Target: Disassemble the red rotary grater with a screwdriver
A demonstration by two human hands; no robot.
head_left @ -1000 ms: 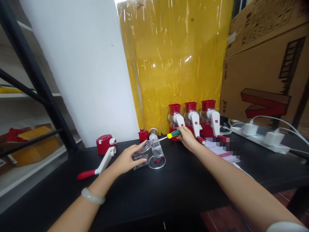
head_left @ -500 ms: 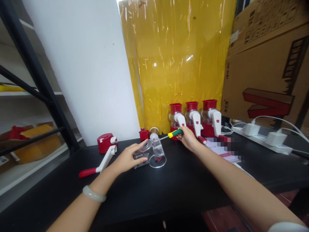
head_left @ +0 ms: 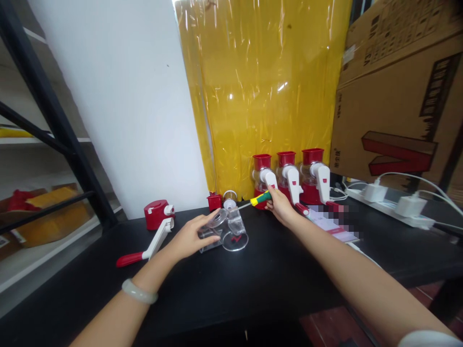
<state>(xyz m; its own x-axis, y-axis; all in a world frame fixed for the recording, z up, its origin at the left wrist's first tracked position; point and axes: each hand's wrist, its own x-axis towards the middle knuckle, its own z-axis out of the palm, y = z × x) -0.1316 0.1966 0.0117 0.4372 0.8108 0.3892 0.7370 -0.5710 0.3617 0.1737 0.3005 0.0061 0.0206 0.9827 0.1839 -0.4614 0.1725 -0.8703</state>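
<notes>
My left hand grips a clear plastic grater body lying on the black table, thumb in front and fingers over its top. Closed around the green and yellow handle of a screwdriver is my right hand. The screwdriver's shaft points left at the clear body; whether its tip touches is too small to tell. Behind the body stand a grater drum and a small red part. A red base and a white crank with a red handle lie to the left.
Several assembled red and white rotary graters stand at the back right. Beside them lie a phone or sheet and a white power strip with cables. A large cardboard box leans behind; a shelf rack stands at left.
The whole view has shifted slightly. Both hands, the clear body and the screwdriver keep nearly the same positions relative to each other.
</notes>
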